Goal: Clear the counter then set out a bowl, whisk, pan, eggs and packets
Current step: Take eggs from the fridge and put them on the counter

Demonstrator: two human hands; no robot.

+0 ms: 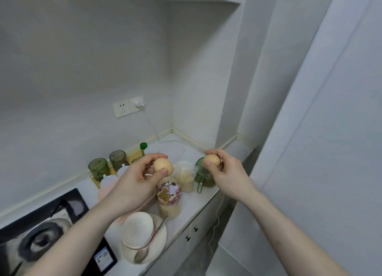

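My left hand (136,178) pinches a brown egg (162,166) between thumb and fingers above the counter. My right hand (223,170) grips a second brown egg (213,159), held at about the same height to the right. Below them on the white counter (198,195) stands a white bowl (137,229) on a white plate (159,240), with a metal spoon (142,253) leaning in it. A clear packet of pale crumbs (185,177) stands between the two hands.
A jar with a cartoon-dog lid (169,193) stands near the bowl. Green glass cups (98,168), squeeze bottles (107,180) and a green-capped bottle (143,147) line the back wall. A green container (203,177) sits under my right hand. A black stove (41,228) lies left; a white cable (217,213) hangs off the counter edge.
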